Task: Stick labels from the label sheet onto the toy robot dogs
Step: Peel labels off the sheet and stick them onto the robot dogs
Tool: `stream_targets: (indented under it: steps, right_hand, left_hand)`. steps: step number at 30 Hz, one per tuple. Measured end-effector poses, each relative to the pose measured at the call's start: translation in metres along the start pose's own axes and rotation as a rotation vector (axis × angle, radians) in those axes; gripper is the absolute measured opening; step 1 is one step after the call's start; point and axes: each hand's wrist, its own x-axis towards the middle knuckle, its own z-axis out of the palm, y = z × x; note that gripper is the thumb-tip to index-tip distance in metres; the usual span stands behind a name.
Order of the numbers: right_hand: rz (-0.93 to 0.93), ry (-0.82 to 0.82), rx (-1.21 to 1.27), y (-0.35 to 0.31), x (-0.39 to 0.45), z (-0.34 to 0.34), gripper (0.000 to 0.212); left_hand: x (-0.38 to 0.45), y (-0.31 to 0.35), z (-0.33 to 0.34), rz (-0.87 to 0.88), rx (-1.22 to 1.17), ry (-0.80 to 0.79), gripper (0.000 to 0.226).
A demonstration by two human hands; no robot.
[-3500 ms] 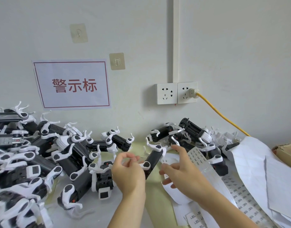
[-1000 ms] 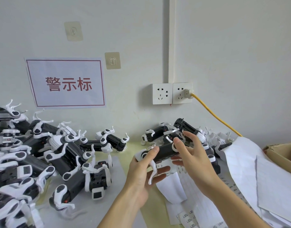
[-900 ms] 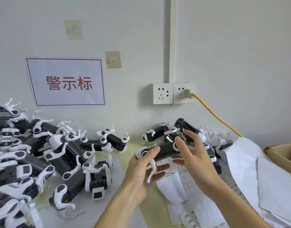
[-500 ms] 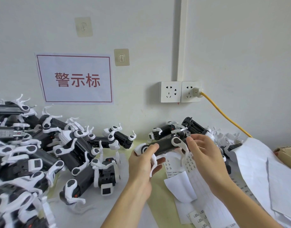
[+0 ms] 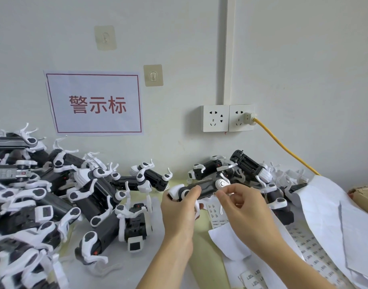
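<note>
A black toy robot dog [image 5: 202,187] with white legs is held level above the table, in front of the wall. My left hand [image 5: 179,207] grips its left end, thumb on top. My right hand [image 5: 243,207] is at its right end, thumb and forefinger pinched together just under the round white leg joint; whether a label is between them I cannot tell. The label sheet [image 5: 214,210], a white strip with small printed labels, lies on the table directly below the dog and runs on toward the lower right.
A big pile of robot dogs [image 5: 54,195] fills the left side. More dogs [image 5: 247,165] lie against the wall behind my hands. Loose white paper [image 5: 329,215] and a cardboard box [image 5: 364,192] sit at right. A yellow cable [image 5: 283,147] hangs from the wall socket [image 5: 227,117].
My right hand left the label sheet and joined the left hand on the dog. The dog was turned level, and my right fingers have slid under its right leg joint.
</note>
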Motion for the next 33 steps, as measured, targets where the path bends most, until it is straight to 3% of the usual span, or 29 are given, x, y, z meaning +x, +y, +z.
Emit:
stream_targets:
  steps: [6,13,17,20,24,28,33]
  right_hand:
    - [-0.009,0.100,-0.010,0.002,0.003,0.000,0.018]
    - [-0.027,0.112,-0.025,0.003,0.001,0.001,0.019]
    - [-0.079,0.290,-0.040,0.004,0.004,-0.002,0.017]
    - [-0.026,0.373,-0.006,0.008,0.010,-0.005,0.012]
    - [0.086,0.317,0.182,0.010,0.012,-0.002,0.015]
    - [0.078,0.431,0.224,0.011,0.017,-0.007,0.014]
    - [0.099,0.434,0.276,0.012,0.026,-0.025,0.015]
  left_hand:
    - [0.000,-0.004,0.004,0.033,0.029,0.002,0.031]
    - [0.000,-0.005,0.005,0.036,0.008,0.010,0.021]
    - [0.001,-0.005,0.003,-0.009,-0.064,0.007,0.026]
    - [0.000,-0.003,0.002,-0.140,-0.193,0.003,0.040]
    - [-0.009,0.002,0.009,-0.241,-0.267,-0.147,0.044]
    - [-0.014,0.007,0.010,-0.269,-0.236,-0.258,0.045]
    - [-0.014,0.010,0.001,-0.316,-0.069,-0.536,0.048]
